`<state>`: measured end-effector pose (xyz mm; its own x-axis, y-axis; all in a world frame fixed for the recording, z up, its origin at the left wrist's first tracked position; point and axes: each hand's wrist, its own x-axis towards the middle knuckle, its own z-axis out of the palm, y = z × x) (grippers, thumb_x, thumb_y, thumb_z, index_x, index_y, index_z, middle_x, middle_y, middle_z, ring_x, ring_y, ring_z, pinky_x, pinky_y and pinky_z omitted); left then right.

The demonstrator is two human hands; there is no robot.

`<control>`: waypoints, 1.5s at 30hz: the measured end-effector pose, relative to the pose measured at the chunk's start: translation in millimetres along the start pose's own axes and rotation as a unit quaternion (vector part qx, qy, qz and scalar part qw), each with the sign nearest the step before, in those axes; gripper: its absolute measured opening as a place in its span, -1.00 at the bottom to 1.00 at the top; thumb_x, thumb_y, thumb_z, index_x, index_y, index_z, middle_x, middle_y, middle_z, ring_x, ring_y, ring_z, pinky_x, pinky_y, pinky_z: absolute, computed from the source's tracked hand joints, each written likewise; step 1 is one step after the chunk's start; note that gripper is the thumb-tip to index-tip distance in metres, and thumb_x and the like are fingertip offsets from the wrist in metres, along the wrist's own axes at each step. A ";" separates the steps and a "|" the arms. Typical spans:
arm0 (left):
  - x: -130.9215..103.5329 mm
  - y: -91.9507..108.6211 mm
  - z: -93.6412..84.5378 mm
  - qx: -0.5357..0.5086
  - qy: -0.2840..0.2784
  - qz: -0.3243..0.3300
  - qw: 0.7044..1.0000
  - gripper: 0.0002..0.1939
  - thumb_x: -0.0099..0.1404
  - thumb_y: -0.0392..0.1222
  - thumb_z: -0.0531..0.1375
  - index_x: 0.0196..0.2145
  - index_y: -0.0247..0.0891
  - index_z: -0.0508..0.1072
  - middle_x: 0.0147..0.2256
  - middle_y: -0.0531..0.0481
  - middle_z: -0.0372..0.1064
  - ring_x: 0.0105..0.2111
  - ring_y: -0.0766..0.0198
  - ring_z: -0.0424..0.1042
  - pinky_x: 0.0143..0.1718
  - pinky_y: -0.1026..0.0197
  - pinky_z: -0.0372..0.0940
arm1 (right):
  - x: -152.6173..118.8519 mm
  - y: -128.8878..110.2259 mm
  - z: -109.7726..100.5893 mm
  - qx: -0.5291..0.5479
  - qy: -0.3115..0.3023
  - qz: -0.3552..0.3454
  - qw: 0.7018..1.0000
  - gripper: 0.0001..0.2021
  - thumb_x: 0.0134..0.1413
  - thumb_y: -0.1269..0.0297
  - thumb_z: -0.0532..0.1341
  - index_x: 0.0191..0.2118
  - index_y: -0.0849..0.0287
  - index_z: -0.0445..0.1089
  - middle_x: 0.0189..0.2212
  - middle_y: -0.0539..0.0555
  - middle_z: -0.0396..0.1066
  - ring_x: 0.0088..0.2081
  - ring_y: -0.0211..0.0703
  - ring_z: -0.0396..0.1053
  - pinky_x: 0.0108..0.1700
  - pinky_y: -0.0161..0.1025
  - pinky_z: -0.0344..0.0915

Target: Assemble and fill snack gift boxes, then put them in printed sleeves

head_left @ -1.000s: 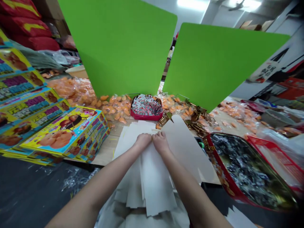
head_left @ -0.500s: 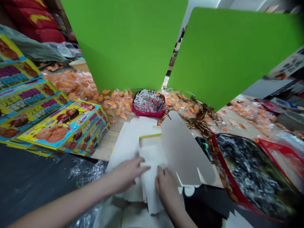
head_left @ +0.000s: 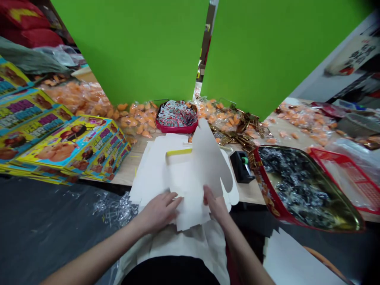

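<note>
A partly folded cardboard box [head_left: 180,168], white inside with a yellow strip along its far wall, lies on a stack of flat white card sheets [head_left: 148,166]. Its tall lid flap [head_left: 209,156] stands tilted at the right. My left hand [head_left: 162,209] rests on the box's near left side, fingers stretched out and holding nothing. At the near right, my right hand [head_left: 215,204] grips the box edge by the base of the flap; part of its fingers is hidden. Cut tabs and rounded flaps stick out on the right.
Printed yellow-blue boxes [head_left: 56,148] are stacked at left. A red tray of small packets [head_left: 176,116] stands behind, among wrapped orange pieces [head_left: 142,118]. Right are a tape dispenser [head_left: 242,166], a large tin [head_left: 297,190] and a red basket [head_left: 346,174]. Green panels [head_left: 133,47] rise behind.
The head view has shifted, showing more of my lap. The box's near end has come up closer to the table edge. My left hand has moved onto its near left side.
</note>
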<state>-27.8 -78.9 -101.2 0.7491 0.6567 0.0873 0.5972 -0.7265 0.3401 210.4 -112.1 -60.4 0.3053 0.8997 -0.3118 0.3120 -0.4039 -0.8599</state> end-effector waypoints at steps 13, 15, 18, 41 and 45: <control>-5.4 30.3 -8.1 -0.145 0.148 -0.159 0.965 -0.70 0.38 -0.12 -0.04 -0.21 -0.22 0.46 -0.08 -0.12 0.34 0.02 0.12 0.32 0.02 0.05 0.30 | -21.0 35.1 -20.2 0.038 -0.092 -0.008 0.995 -0.41 0.04 -0.20 0.07 -0.01 0.18 0.37 0.06 0.20 0.33 0.16 0.04 0.19 0.23 0.07 -0.01; 13.7 28.7 -14.3 -0.177 0.197 -0.260 0.929 -0.70 0.37 -0.09 -0.02 -0.34 -0.24 0.46 -0.12 -0.12 0.32 -0.10 0.17 0.37 -0.09 0.10 0.36 | -26.2 43.1 -3.2 0.046 -0.070 -0.027 0.996 -0.43 0.09 -0.17 0.03 0.02 0.16 0.35 0.06 0.20 0.33 0.15 0.04 0.20 0.22 0.07 0.02; 35.0 28.0 -9.2 -0.195 0.253 -0.336 0.886 -0.73 0.32 -0.04 0.06 -0.34 -0.27 0.42 -0.17 -0.14 0.28 -0.20 0.18 0.38 -0.28 0.16 0.40 | -30.5 52.2 34.6 0.039 0.006 -0.102 0.994 -0.41 0.12 -0.13 0.01 0.14 0.17 0.23 0.06 0.23 0.32 0.12 0.04 0.23 0.14 0.03 0.18; 66.5 7.9 -35.5 0.038 -0.181 -0.031 0.982 -0.82 0.30 -0.30 0.04 -0.28 -0.34 0.44 -0.30 -0.17 0.46 -0.21 0.09 0.44 0.01 -0.01 0.15 | -1.8 -34.4 80.0 -0.515 0.003 -0.199 0.834 -0.78 0.01 0.59 0.06 -0.39 0.21 0.40 -0.42 0.18 0.43 -0.33 0.05 0.38 -0.29 -0.07 0.29; 71.7 6.6 -38.0 0.039 -0.207 -0.049 0.976 -0.78 0.28 -0.33 0.03 -0.36 -0.36 0.48 -0.34 -0.22 0.49 -0.27 0.01 0.47 -0.11 -0.03 0.21 | 14.4 -27.4 74.9 -0.518 -0.042 -0.244 0.819 -0.77 -0.01 0.60 0.11 -0.47 0.16 0.41 -0.50 0.04 0.44 -0.43 -0.10 0.39 -0.42 -0.22 0.26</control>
<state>19.0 -28.9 -57.0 0.7299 0.5970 -0.3330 0.6792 -0.6885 0.2544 138.9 -75.7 -71.6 -0.1325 0.9863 -0.0986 0.9874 0.1227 -0.0996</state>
